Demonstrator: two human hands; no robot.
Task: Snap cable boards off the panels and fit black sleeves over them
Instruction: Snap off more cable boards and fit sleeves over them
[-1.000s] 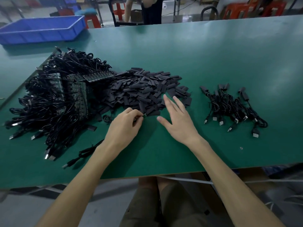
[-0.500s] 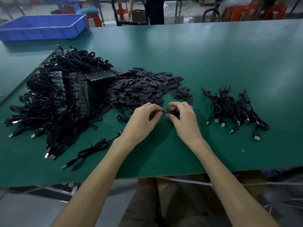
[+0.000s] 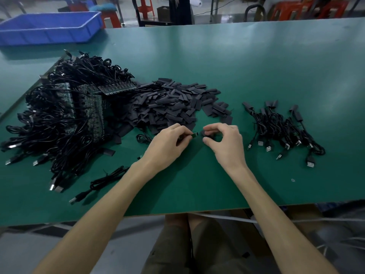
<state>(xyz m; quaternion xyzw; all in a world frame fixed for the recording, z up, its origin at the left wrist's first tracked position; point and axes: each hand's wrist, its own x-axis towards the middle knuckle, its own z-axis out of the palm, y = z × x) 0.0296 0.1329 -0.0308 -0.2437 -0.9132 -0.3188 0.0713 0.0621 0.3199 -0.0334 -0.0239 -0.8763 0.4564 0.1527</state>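
Head view: left grip [image 3: 167,145] pinches cable board [image 3: 194,134] (tip exposed); right grip [image 3: 225,143] apparently pinches sleeve [image 3: 207,134] beside.

I sit in a factory assembly shop: my green workbench [image 3: 256,76] holds heaps of cabled panels [image 3: 79,107] and black sleeves [image 3: 167,103], a blue parts bin [image 3: 49,36], red stools [image 3: 145,9] beyond.

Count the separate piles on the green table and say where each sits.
3. A tangled heap of cables and panels on the left, a pile of black sleeves in the middle, a small bunch of sleeved cables on the right. No further pile shows.
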